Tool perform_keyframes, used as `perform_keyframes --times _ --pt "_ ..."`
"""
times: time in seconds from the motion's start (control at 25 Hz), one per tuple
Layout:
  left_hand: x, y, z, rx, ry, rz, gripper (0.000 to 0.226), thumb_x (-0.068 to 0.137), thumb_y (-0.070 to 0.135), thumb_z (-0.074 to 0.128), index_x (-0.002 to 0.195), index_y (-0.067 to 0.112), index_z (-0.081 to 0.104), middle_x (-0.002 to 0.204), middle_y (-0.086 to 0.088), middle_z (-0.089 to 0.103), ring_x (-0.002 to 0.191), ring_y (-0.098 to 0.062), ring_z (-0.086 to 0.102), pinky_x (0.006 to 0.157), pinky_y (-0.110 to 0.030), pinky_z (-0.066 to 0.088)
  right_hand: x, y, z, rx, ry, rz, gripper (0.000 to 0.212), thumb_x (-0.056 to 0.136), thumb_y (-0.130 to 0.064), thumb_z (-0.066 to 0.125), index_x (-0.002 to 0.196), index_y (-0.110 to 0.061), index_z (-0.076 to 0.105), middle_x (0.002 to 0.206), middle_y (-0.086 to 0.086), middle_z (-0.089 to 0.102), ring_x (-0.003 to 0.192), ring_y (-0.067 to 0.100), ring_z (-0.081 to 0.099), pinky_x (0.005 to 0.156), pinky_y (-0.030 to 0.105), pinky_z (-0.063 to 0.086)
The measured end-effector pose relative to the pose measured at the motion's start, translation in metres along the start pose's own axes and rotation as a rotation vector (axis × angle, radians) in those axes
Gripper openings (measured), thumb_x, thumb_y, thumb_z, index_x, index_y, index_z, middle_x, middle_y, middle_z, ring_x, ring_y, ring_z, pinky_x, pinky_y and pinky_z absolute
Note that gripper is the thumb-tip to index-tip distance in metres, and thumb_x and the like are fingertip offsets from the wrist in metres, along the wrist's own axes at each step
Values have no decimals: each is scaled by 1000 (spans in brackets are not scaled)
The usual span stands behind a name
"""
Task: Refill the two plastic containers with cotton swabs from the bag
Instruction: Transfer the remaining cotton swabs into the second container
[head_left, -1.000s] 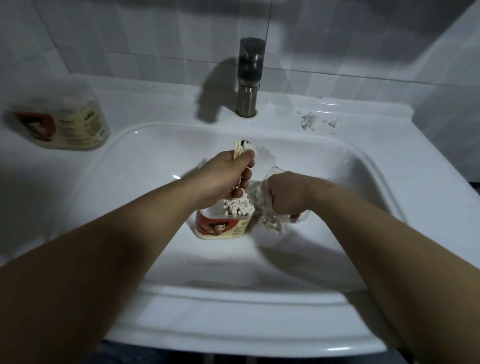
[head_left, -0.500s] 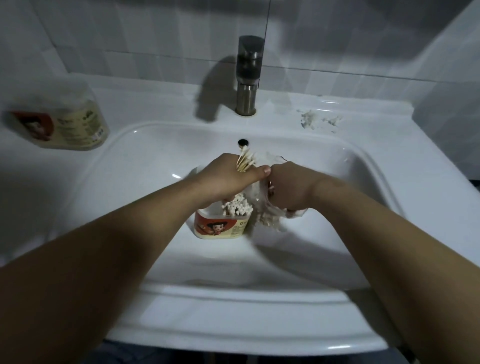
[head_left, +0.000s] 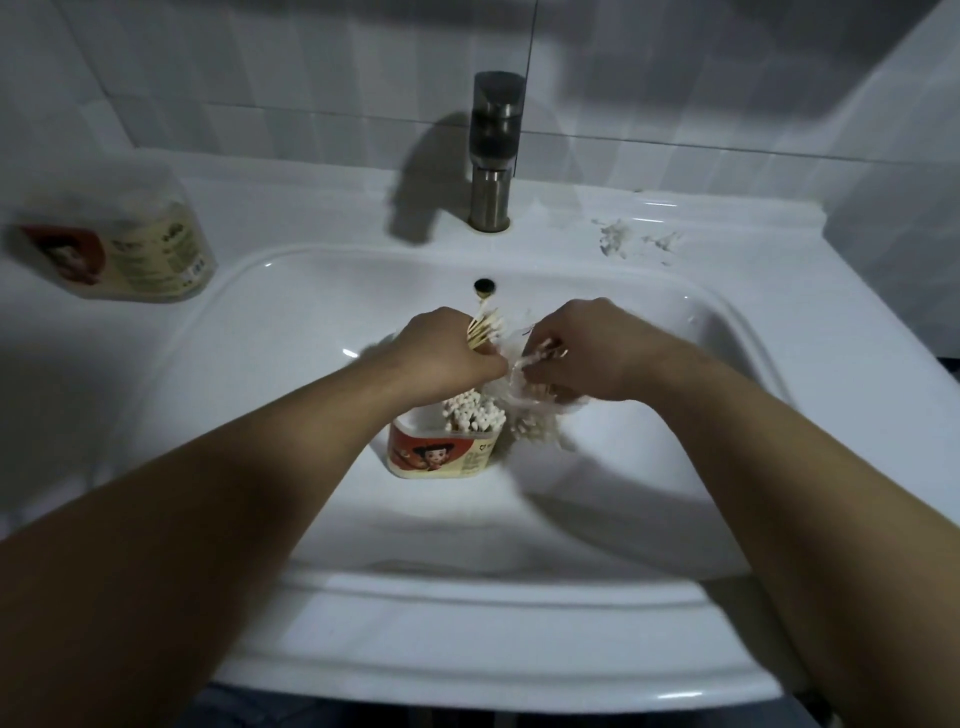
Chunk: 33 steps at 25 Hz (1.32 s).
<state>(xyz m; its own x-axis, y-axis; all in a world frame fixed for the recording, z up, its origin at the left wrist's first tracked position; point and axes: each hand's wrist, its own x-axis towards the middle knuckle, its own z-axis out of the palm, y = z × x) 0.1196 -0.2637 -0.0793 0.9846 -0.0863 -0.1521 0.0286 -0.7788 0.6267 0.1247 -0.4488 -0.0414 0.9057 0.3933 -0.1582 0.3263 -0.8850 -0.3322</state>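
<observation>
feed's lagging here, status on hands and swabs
Left hand grips swab bundle over open container in sink. Right hand holds bag beside it. Second container on left counter, nothing blocking.

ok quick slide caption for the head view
Left hand grips a bundle of cotton swabs, right hand holds the bag, partly filled container standing in the sink.

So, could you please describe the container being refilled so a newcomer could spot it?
Find the white sink. In its basin stands a container with a cartoon label. Unlike its twin on the left counter, it is open, with swabs showing.
</observation>
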Motion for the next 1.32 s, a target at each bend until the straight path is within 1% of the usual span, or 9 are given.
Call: perform_keyframes --times 0.24,0.4,0.56,0.68,0.8,0.88,1.08,1.2,1.32 --pt "2 -4 1 -7 -34 -29 40 67 48 64 79 10 68 69 -5 65 67 -25 64 62 -36 51 5 10 -1 517 121 69 2 90 -11 75 88 -9 73 81 9 75 69 19 77 81 42 63" --pt "-1 1 -1 -49 92 2 39 87 53 62 76 16 63 69 -4 65 69 -26 66 67 -38 55 8 14 3 540 76 107 7 86 -7 77 87 -1 74 79 14 76 72 24 77 84 47 62" --pt "-9 18 -1 -454 192 186 44 107 43 42 84 9 56 64 -2 56 59 -20 59 68 -42 56 8 12 3 623 55 101 9 85 -1 76 86 7 72 84 25 74 78 30 77 82 42 63" --pt "-12 25 5 -659 126 155 38 109 39 40 89 11 57 81 -3 63 76 -15 66 77 -38 63 7 11 -1 728 73 66 6 85 6 73 89 10 72 91 30 72 80 31 77 85 42 62" --pt "-10 20 10 -672 43 57 36 107 41 42 112 11 62 109 -4 68 106 -17 67 82 -42 64 6 12 -6 824 132 64 10 85 10 71 93 15 70 94 34 70 83 34 76 82 37 63" --pt "-9 16 10 -690 1 28 36 107 41 43 120 13 61 119 -4 67 113 -18 66 80 -40 64 6 13 -8 920 164 71 13 84 12 70 94 20 66 88 30 67 82 33 75 83 37 63" --pt "-11 22 9 -928 -79 -24 35 109 39 41 121 16 65 116 -3 73 106 -18 72 84 -38 63 6 11 -8 1197 30 59 8 90 10 64 97 8 68 95 21 71 84 25 73 76 24 60" --pt "-16 26 10 -1042 -178 -51 33 109 39 39 113 21 67 86 -2 76 81 -20 74 77 -36 64 8 9 -3 1261 -39 69 14 91 10 62 104 9 67 93 16 70 77 21 71 71 22 60" --pt "-17 26 11 -956 -171 -26 31 110 36 38 106 21 64 71 0 66 62 -12 61 67 -30 59 9 9 0 1130 -34 39 15 92 4 66 104 14 66 90 19 72 75 24 72 70 25 60"
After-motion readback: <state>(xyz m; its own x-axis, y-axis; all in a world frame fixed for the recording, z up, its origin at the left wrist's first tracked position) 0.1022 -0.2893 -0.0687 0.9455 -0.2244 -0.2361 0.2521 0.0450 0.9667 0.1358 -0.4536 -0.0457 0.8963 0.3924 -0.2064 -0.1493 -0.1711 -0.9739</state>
